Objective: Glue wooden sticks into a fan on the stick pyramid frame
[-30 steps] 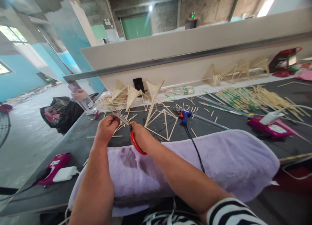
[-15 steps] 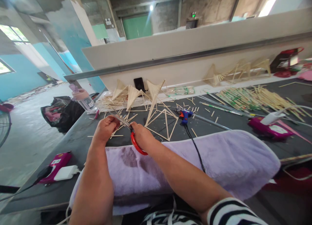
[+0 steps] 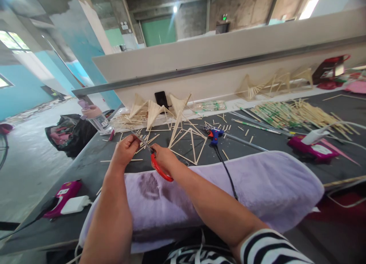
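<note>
Left of centre, the right hand [image 3: 162, 156] grips red scissors [image 3: 157, 168]; the left hand [image 3: 125, 148] bunches its fingers [image 3: 134, 140] beside the blades [image 3: 145, 144], hold unclear

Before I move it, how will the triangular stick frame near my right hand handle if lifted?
The stick frame is probably light: thin sticks around open gaps. Its triangles should keep it stiff, though the slender corner joints might snap if squeezed.

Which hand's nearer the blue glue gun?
Right. The right hand, gripping the red-handled scissors, is to the left of the blue glue gun; the left hand, by the blades, is farther left.
</note>
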